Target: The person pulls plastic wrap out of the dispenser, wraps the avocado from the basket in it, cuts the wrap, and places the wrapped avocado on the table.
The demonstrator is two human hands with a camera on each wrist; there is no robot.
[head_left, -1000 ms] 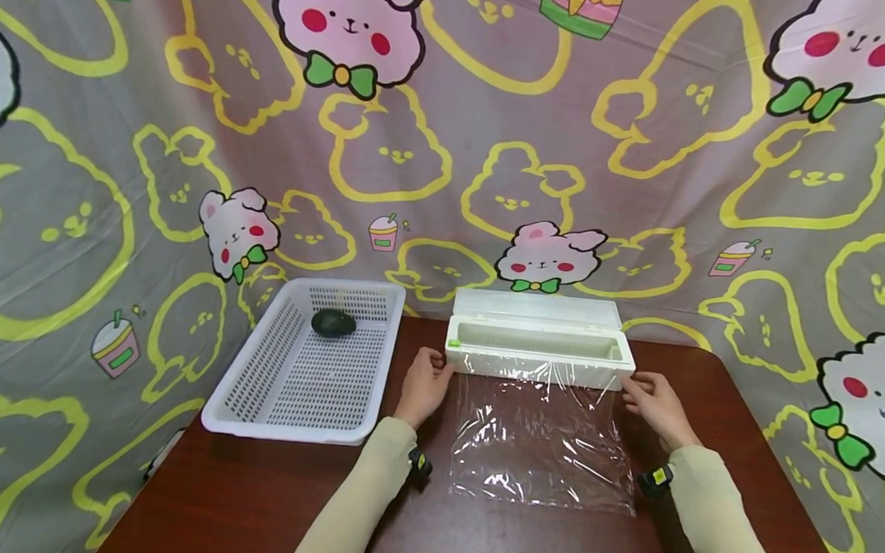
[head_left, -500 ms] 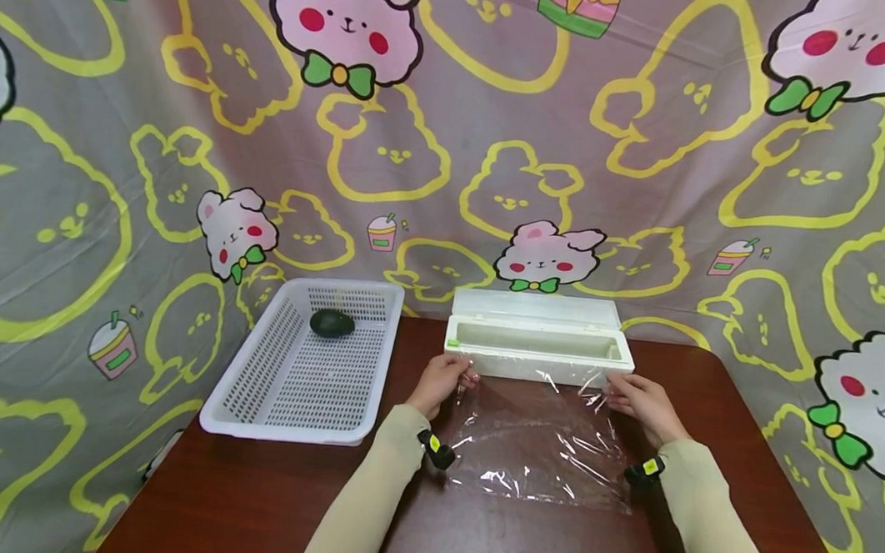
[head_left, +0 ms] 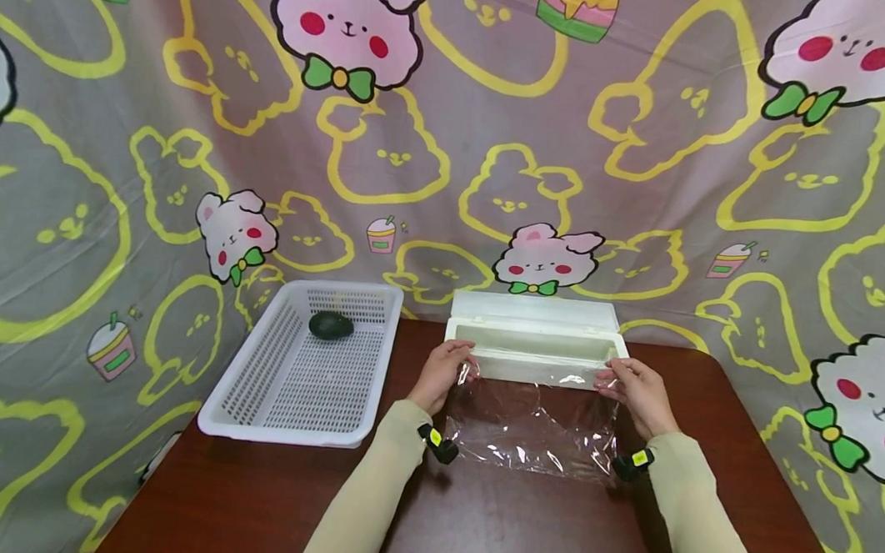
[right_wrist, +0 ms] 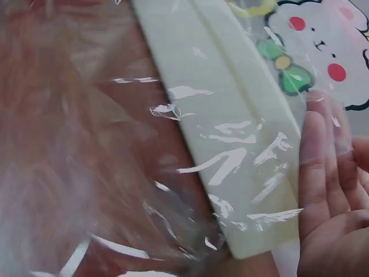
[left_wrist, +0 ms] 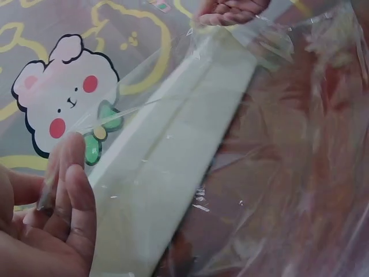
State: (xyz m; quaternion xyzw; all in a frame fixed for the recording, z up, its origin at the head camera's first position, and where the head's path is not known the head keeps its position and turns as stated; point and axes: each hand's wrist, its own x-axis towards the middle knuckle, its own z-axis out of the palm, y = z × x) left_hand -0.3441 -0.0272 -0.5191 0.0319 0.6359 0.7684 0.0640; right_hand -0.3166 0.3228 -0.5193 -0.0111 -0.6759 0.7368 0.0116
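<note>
A sheet of clear plastic wrap [head_left: 532, 436] stretches between both hands, its near part hanging toward the table. My left hand [head_left: 440, 375] pinches the wrap's far edge at the left corner. At the opposite corner, my right hand [head_left: 641, 395] pinches the same edge between thumb and fingers. Just behind the film stands a long white wrap dispenser box [head_left: 535, 370], its lid [head_left: 534, 310] raised at the back. Through the film, the box's front shows in the left wrist view. In the right wrist view, the wrap [right_wrist: 115, 144] lies creased and shiny across the box's end.
To the left, a white perforated plastic basket [head_left: 284, 435] holds a dark green oval fruit, like an avocado [head_left: 330, 326]. The brown wooden table [head_left: 474, 529] ends at a patterned curtain [head_left: 419, 142] behind the box.
Both hands have moved inward from the box's front corners onto the wrap's far edge and raised it. The wrap's near edge has drawn away from me. Basket and fruit stay put.
</note>
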